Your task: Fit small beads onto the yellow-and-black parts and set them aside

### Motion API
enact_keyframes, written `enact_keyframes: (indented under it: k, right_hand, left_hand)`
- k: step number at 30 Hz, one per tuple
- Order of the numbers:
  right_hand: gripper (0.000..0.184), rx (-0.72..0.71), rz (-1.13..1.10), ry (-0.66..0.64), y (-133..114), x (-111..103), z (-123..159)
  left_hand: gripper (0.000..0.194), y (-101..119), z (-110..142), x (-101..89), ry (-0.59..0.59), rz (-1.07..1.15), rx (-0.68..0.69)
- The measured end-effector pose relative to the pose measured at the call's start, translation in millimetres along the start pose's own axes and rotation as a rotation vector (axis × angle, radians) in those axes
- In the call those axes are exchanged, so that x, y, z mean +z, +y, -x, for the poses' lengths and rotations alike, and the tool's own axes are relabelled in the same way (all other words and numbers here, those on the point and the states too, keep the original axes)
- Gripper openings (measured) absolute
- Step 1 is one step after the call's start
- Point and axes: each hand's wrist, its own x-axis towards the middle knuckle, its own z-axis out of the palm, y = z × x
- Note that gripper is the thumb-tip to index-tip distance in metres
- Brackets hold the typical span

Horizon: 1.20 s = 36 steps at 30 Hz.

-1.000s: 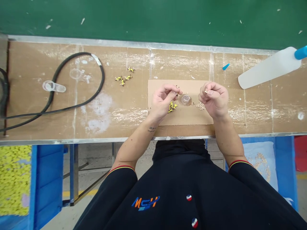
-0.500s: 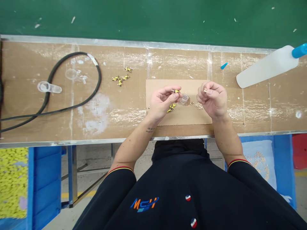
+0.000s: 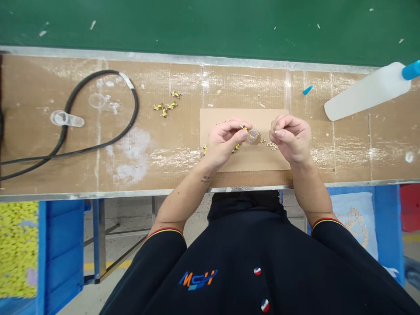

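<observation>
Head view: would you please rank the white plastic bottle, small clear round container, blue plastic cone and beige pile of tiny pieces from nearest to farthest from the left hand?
From the left hand:
1. Small clear round container, immediately right.
2. Beige pile of tiny pieces, near the right hand.
3. Blue plastic cone, back right.
4. White plastic bottle, far right.

We count, from 1 clear cup (image 3: pixel 253 136): 4 yellow figures (image 3: pixel 172 105), 10 o'clock; 2 clear scoop-like pieces (image 3: pixel 75 120), 9 o'clock; 1 bottle (image 3: pixel 367 92), 1 loose blue cone (image 3: pixel 307 90), 2 o'clock.
</observation>
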Motion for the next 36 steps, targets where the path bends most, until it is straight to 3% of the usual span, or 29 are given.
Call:
enact_keyframes:
  k: [10,14,18,21,36]
  right_hand:
    - [0.036,-0.021,0.086,-0.031,3.3,-4.4,-0.9]
    - [0.035,-0.041,0.352,-0.031,2.1,-6.6,-4.4]
    - [0.013,-0.026,0.658,-0.171,2.5,-10.5,-8.2]
    - [0.008,-0.015,0.77,-0.251,4.9,-13.2,-9.9]
    - [0.01,-0.026,0.898,-0.318,8.8,-15.8,-8.8]
  left_hand:
    - [0.039,-2.5,-2.0,-4.4,0.101,0.02,-0.032]
    - [0.043,-3.4,-6.4,-9.8,0.148,-0.024,-0.012]
    - [0.045,-4.7,-9.6,-13.3,0.154,-0.077,0.033]
    - [0.048,-6.3,-10.4,-14.9,0.168,-0.109,0.047]
    - [0.042,-10.7,-10.4,-18.0,0.203,-0.116,-0.015]
